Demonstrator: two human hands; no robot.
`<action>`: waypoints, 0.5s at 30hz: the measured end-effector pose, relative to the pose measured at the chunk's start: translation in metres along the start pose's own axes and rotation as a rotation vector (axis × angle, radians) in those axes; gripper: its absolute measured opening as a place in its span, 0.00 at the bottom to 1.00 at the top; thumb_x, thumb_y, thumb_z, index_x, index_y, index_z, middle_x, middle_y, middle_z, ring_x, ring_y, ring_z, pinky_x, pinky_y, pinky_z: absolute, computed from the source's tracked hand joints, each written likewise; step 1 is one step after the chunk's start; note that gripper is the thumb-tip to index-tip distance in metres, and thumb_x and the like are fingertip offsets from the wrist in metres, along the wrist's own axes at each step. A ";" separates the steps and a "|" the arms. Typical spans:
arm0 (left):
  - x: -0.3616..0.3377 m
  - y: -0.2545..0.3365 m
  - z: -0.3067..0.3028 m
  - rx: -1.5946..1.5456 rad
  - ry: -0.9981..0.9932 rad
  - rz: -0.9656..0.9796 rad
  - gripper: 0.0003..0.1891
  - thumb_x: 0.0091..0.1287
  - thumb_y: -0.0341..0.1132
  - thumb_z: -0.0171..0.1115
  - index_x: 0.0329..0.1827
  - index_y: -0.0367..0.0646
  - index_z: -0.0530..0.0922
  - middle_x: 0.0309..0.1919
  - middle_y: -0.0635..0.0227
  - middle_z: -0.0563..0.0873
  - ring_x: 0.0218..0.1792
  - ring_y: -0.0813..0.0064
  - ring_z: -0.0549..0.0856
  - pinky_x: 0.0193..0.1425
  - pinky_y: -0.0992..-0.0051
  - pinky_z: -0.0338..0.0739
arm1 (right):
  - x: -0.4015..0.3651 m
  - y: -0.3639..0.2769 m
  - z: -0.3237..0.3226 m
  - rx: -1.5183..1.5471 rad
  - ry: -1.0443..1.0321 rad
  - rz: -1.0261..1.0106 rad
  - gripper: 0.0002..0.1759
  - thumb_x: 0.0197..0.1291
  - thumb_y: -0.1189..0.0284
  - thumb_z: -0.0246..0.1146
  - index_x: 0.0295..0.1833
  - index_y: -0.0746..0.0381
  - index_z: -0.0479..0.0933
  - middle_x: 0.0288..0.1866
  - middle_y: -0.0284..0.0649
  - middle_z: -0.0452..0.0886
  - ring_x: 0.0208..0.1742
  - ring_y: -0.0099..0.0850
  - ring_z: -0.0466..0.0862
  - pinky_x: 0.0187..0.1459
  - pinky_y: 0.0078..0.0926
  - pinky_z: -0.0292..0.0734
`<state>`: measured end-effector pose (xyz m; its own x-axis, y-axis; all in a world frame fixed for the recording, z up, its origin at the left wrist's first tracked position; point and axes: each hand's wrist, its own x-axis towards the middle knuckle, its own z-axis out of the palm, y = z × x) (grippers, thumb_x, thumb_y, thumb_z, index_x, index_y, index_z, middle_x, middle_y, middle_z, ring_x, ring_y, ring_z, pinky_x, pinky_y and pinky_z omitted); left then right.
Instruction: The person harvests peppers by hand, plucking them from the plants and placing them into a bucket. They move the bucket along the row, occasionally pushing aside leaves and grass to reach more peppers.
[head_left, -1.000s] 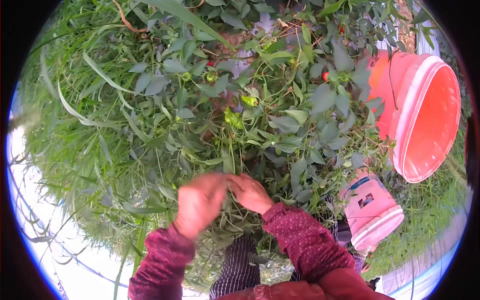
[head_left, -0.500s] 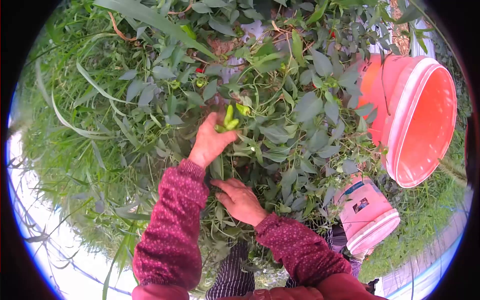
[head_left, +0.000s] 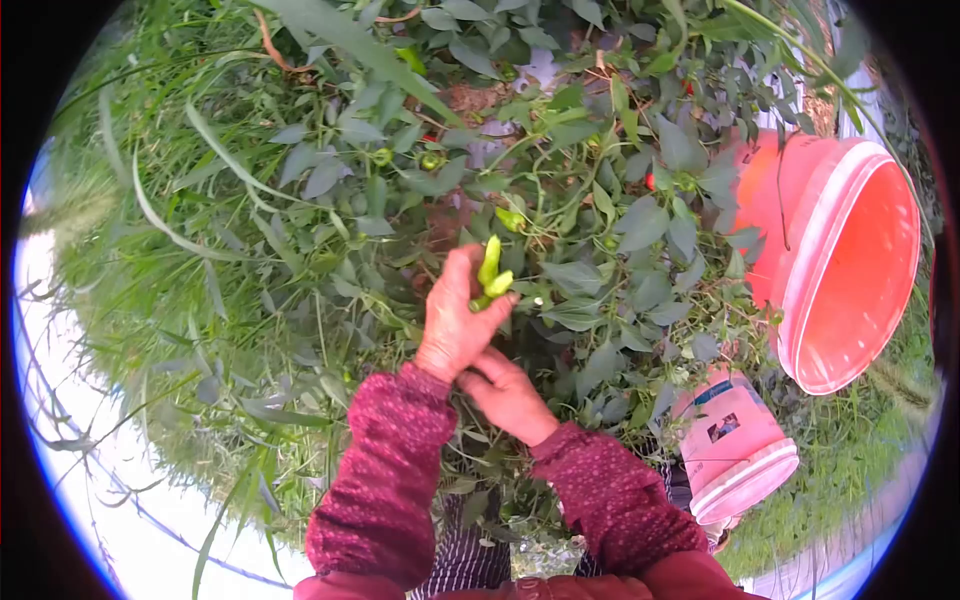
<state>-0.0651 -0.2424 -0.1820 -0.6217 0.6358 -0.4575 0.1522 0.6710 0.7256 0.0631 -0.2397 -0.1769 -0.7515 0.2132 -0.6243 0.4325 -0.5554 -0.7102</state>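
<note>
In the head view, my left hand (head_left: 455, 318) is closed round a few light-green chili peppers (head_left: 490, 268), whose tips stick out between thumb and fingers. Just below it, my right hand (head_left: 512, 402) reaches in under the left wrist. Its visible fingers are apart and hold nothing that I can see, though some fingertips are hidden. Leafy pepper plants (head_left: 640, 225) surround both hands. Another pale-green pepper (head_left: 511, 219) hangs among the stems, slightly above the held ones.
A large pink-red bucket (head_left: 765, 210) lies tilted at the right, its mouth facing right. Below it, a smaller pink bucket (head_left: 735, 430) with a label hangs or stands near a person's clothing. Tall grass (head_left: 150, 270) fills the left side. Small red peppers show among the leaves.
My left hand, with the peppers, has come down and right in the view. My right hand has moved slightly right and now meets the left wrist. The whole scene has shifted a little.
</note>
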 end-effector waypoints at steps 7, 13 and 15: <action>-0.041 -0.001 -0.002 0.343 0.049 0.119 0.21 0.53 0.34 0.71 0.43 0.43 0.68 0.38 0.59 0.76 0.32 0.56 0.80 0.32 0.66 0.76 | 0.008 -0.013 -0.022 0.859 0.317 0.218 0.13 0.68 0.67 0.54 0.53 0.62 0.73 0.49 0.32 0.79 0.50 0.23 0.77 0.53 0.22 0.70; -0.047 -0.001 0.007 0.387 0.086 -0.050 0.14 0.60 0.35 0.63 0.44 0.42 0.69 0.38 0.57 0.78 0.29 0.53 0.82 0.30 0.61 0.78 | 0.007 -0.010 -0.024 0.918 0.269 0.321 0.16 0.69 0.61 0.53 0.55 0.58 0.72 0.50 0.32 0.78 0.49 0.25 0.76 0.52 0.26 0.71; -0.053 -0.002 0.009 0.268 0.107 -0.077 0.13 0.60 0.32 0.62 0.44 0.43 0.69 0.39 0.57 0.78 0.32 0.51 0.82 0.32 0.59 0.78 | 0.007 -0.009 -0.025 0.893 0.275 0.327 0.17 0.69 0.61 0.54 0.57 0.58 0.71 0.50 0.32 0.78 0.49 0.25 0.76 0.52 0.26 0.71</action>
<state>-0.0259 -0.2742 -0.1636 -0.7146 0.5449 -0.4387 0.2901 0.8014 0.5230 0.0663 -0.2135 -0.1831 -0.4715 0.0579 -0.8799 -0.0215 -0.9983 -0.0542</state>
